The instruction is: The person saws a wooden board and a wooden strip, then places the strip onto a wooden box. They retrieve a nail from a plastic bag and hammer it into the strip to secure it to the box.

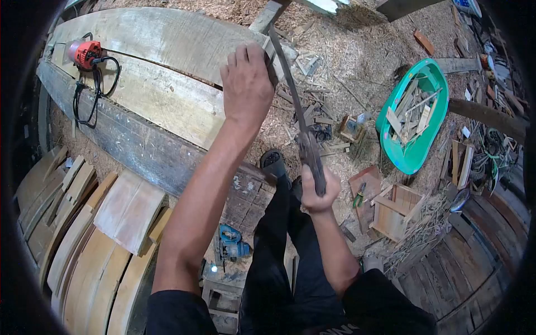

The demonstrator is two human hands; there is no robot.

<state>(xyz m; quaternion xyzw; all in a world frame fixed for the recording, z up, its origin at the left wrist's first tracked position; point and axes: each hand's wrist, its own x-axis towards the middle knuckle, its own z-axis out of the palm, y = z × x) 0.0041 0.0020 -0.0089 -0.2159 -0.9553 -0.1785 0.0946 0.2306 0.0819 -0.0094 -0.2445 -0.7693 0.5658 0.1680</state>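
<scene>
My right hand (321, 190) is closed around the dark handle of a handsaw (296, 97), whose narrow blade points up and away from me. The blade lies beside the right end of the wooden planks. My left hand (245, 75) rests at the end of a wide grey plank (167, 36), its fingers bent over a piece of wood at the edge. What the fingers press on is partly hidden beneath them. Near the blade tip, a wooden beam (268, 17) runs under the planks.
A red power tool (86, 54) with a black cord lies on the planks at left. A green tub (414, 117) holds wood scraps. A blue power tool (231, 244) sits near my legs. Pliers (359, 195) and a wooden box (396, 212) are at right. Curved boards (84, 273) lie lower left.
</scene>
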